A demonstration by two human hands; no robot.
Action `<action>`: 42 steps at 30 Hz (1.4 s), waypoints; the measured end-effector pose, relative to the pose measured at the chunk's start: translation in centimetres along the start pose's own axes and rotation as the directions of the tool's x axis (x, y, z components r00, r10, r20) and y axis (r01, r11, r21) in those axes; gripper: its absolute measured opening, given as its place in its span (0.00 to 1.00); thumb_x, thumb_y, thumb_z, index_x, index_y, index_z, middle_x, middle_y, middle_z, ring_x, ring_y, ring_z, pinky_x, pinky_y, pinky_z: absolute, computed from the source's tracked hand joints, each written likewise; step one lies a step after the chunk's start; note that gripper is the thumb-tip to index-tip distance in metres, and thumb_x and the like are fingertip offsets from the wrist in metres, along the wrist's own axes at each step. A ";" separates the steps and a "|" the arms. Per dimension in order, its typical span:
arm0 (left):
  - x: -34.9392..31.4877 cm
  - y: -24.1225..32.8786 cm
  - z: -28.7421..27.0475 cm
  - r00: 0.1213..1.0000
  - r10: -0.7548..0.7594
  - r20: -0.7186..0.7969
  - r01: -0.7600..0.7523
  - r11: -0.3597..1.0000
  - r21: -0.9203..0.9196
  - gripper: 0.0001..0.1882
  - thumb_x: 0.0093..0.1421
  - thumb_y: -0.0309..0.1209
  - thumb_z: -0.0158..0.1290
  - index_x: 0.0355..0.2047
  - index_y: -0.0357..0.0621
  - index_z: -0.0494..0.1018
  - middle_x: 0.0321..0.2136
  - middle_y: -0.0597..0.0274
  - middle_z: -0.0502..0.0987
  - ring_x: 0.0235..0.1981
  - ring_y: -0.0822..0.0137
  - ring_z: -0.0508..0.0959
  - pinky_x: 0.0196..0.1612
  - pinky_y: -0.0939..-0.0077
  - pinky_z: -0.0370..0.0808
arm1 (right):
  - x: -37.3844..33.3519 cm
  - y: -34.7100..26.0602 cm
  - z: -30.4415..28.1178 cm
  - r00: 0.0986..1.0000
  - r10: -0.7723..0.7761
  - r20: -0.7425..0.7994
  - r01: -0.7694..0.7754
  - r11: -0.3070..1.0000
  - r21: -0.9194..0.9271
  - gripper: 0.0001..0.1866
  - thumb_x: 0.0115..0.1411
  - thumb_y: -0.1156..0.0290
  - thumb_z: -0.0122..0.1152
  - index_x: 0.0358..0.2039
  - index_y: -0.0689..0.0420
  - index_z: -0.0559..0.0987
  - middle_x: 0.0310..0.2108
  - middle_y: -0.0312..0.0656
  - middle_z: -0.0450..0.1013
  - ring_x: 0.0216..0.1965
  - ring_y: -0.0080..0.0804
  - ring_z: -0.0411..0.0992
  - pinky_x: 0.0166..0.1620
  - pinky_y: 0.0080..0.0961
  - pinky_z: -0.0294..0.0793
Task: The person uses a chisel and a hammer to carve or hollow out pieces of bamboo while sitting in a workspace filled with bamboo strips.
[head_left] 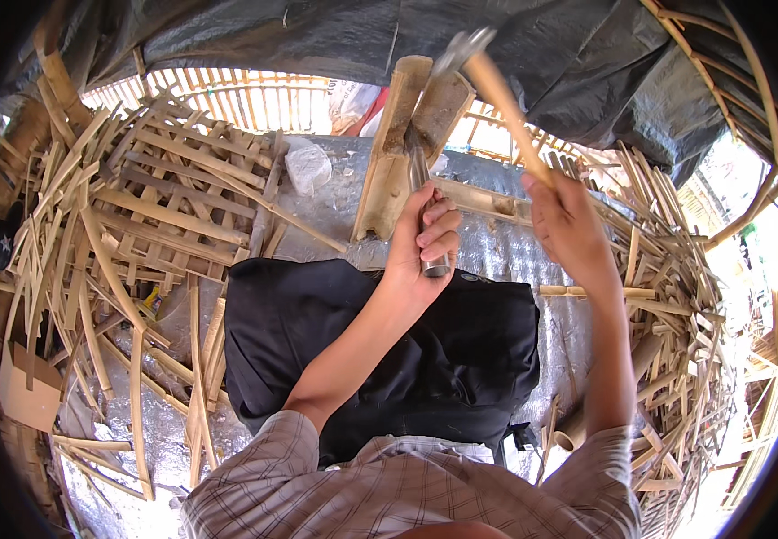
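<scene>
My left hand (pixel 425 235) is wrapped round the shiny metal tube handle (pixel 435 266) of a tool. Its far end reaches into the gap between two bamboo halves, so I cannot make out the blade or tip. The left half (pixel 378 193) and the right half (pixel 445 101) spread apart in a V toward the top. Raised to the right, my right hand (pixel 570 223) grips a hammer by its pale wooden handle (pixel 507 103). The steel hammer head, slightly blurred, hovers over the upper end of the bamboo.
Black cloth (pixel 317 305) covers my lap. Beyond it a split bamboo length (pixel 487 199) lies crosswise on the grey sheet. Piles of bamboo strips (pixel 178 180) crowd the left, and more strips (pixel 676 350) the right. A whitish block (pixel 308 169) sits farther off, under a dark tarp (pixel 317 40).
</scene>
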State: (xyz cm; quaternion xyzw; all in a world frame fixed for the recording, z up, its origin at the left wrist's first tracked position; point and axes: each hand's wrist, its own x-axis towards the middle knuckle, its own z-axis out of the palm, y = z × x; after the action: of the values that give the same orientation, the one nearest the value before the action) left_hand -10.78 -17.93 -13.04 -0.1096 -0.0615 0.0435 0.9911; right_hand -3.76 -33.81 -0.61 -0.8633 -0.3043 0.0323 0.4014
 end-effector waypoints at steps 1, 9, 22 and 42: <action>0.2 -0.1 0.2 1.000 0.008 0.004 -0.008 1.000 -0.002 0.10 0.68 0.28 0.55 0.33 0.39 0.66 0.21 0.71 0.61 0.12 0.83 0.57 0.09 0.90 0.58 | -0.3 -0.5 0.4 0.989 -0.070 -0.127 0.075 0.997 0.035 0.16 0.70 0.63 0.57 0.34 0.66 0.75 0.17 0.40 0.63 0.19 0.20 0.61 0.24 0.30 0.63; -0.3 -0.3 0.0 0.999 -0.027 -0.026 0.027 1.000 0.007 0.10 0.68 0.29 0.54 0.33 0.39 0.65 0.21 0.71 0.61 0.12 0.83 0.58 0.09 0.90 0.59 | 1.3 2.8 0.3 0.975 0.019 0.223 0.062 0.935 -0.349 0.17 0.70 0.63 0.56 0.34 0.68 0.74 0.23 0.58 0.72 0.26 0.57 0.71 0.32 0.47 0.67; 0.0 -0.3 -0.1 1.000 -0.008 0.014 0.008 1.000 0.011 0.10 0.68 0.28 0.54 0.34 0.38 0.64 0.21 0.71 0.61 0.12 0.83 0.58 0.09 0.90 0.59 | -0.4 0.0 0.3 0.994 0.010 0.108 0.025 0.948 -0.316 0.16 0.69 0.66 0.57 0.32 0.68 0.72 0.21 0.57 0.70 0.22 0.55 0.66 0.30 0.47 0.65; 1.1 -1.0 -1.1 0.996 -0.089 -0.002 0.089 0.996 0.013 0.10 0.67 0.25 0.52 0.30 0.39 0.63 0.21 0.70 0.61 0.12 0.82 0.58 0.09 0.90 0.59 | 0.8 9.6 5.8 0.922 -0.388 -0.008 0.351 0.843 -0.407 0.16 0.70 0.65 0.56 0.34 0.68 0.73 0.16 0.49 0.66 0.17 0.37 0.62 0.24 0.38 0.62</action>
State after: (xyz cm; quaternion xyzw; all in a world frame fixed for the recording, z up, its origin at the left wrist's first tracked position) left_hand -9.47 -19.06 -13.72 -0.1004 -0.0653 -0.0003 0.9928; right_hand -0.08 -34.19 -11.24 -0.8521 -0.4467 -0.1473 0.2295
